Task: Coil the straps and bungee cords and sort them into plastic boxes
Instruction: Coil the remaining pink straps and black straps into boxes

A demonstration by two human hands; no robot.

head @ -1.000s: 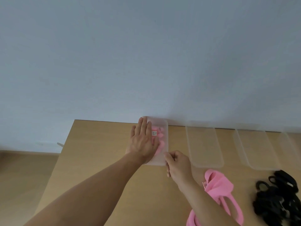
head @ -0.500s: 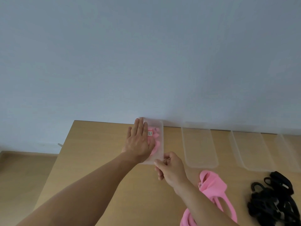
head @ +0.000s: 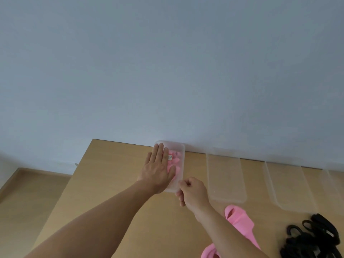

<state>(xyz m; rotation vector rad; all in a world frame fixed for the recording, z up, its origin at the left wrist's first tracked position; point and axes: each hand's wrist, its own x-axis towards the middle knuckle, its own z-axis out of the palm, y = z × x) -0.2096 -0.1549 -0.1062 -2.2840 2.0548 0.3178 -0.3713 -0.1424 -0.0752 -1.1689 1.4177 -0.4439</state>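
Plastic box (head: 181,161) lies under the flat left grip (head: 158,169); right grip (head: 193,192) pinches its corner.

Soft even daylight, faint shadows, slight softness throughout, wide-angle bending at edges

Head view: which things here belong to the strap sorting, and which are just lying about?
Job:
left hand, flat on the filled box
right hand, pinching its near corner
packed pink strap
empty boxes
loose pink strap
black cords

Just surroundings:
table
wall
floor
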